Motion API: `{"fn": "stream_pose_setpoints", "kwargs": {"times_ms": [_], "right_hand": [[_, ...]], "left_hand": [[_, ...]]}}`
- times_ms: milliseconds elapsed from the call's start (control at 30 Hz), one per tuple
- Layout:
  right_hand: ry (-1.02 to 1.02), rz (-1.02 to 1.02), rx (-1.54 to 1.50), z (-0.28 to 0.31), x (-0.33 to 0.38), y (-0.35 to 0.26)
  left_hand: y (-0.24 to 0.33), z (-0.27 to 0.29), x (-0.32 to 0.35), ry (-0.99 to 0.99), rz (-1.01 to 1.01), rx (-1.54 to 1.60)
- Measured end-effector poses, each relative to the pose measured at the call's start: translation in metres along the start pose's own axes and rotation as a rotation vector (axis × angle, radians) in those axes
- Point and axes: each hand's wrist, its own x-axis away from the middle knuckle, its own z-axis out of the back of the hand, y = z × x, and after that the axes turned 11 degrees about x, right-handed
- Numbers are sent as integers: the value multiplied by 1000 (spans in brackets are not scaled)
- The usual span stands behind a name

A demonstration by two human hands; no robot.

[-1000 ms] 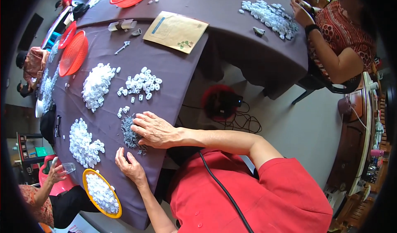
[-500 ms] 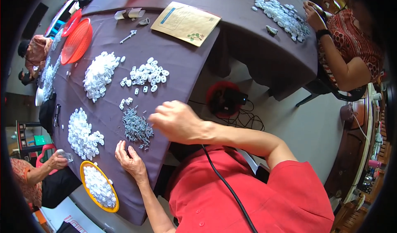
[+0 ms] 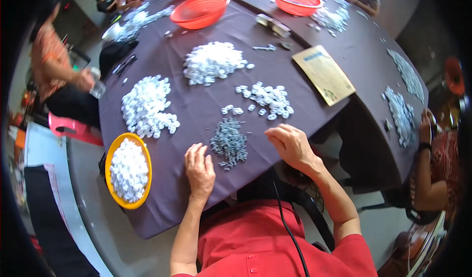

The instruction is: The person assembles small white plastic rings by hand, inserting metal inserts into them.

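Note:
My left hand (image 3: 199,172) rests on the dark tablecloth, fingers loosely stretched, holding nothing. It lies just left of a pile of small grey screw-like pieces (image 3: 229,141). On that pile's right, my right hand (image 3: 291,146) is curled, its fingertips drawn together; whether anything is in them is hidden. Beyond the grey pile are a few white oval plastic pieces with holes (image 3: 237,111). A looser group of the same white pieces (image 3: 269,100) lies farther right. Larger white heaps sit at the far middle (image 3: 211,63) and on the left (image 3: 147,105).
A yellow basket (image 3: 148,178) full of white pieces stands at the table's left edge. Farther back are red baskets (image 3: 200,12), a brown envelope (image 3: 322,75) and a grey key-shaped piece (image 3: 264,47). A person (image 3: 61,75) holding a clear bottle is at left; others sit around the table.
My view has turned, shifting the table within it. My right hand has moved away from the grey pile, down beside it on the right. My left hand stays beside the pile.

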Motion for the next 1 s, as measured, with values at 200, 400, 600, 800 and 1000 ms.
{"fn": "stream_pose_setpoints", "kwargs": {"times_ms": [200, 400, 600, 800, 1000], "right_hand": [[19, 152, 21, -46, -69, 12], [-77, 341, 184, -79, -101, 8], [-76, 426, 211, -95, -111, 15], [34, 320, 285, -73, -105, 39], [32, 224, 179, -55, -107, 56]], "left_hand": [[1, 3, -2, 39, -1, 8], [3, 2, -3, 40, 18, 32], [2, 4, -3, 36, 29, 30], [1, 3, -6, 36, 46, 42], [4, 7, -9, 41, 69, 47]]}}
